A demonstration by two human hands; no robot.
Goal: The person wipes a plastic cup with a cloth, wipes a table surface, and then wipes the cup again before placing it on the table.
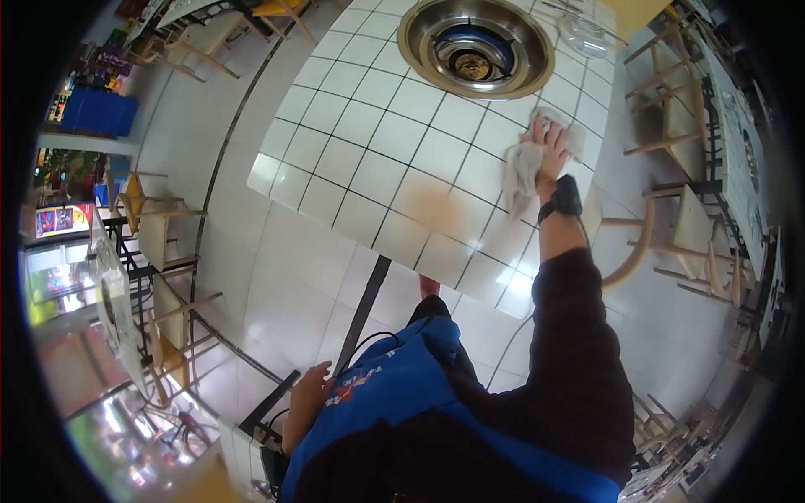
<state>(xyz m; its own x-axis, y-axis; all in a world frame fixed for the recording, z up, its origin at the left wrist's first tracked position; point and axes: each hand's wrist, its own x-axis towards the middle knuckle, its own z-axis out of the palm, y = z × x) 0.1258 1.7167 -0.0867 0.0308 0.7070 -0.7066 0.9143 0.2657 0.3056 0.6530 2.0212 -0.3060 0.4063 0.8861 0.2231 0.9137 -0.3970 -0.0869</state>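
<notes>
My right hand [549, 147] presses a whitish cloth [521, 174] onto the white tiled tabletop [360, 119], near its right edge. Its fingers are spread over the cloth, and folds of fabric bunch up beside the palm and wrist. A round metal burner basin [418, 60] is set into the table just beyond this hand. My left hand [314, 387] hangs low beside the blue apron [398, 390], away from the table, fingers loosely extended with nothing seen in them.
Clear glass or plastic dishware [587, 38] stands at the table's far right corner. A wooden chair [631, 256] is close to the right edge. More chairs [683, 222] and tables line both sides. A dark table leg [362, 314] shows below the front edge.
</notes>
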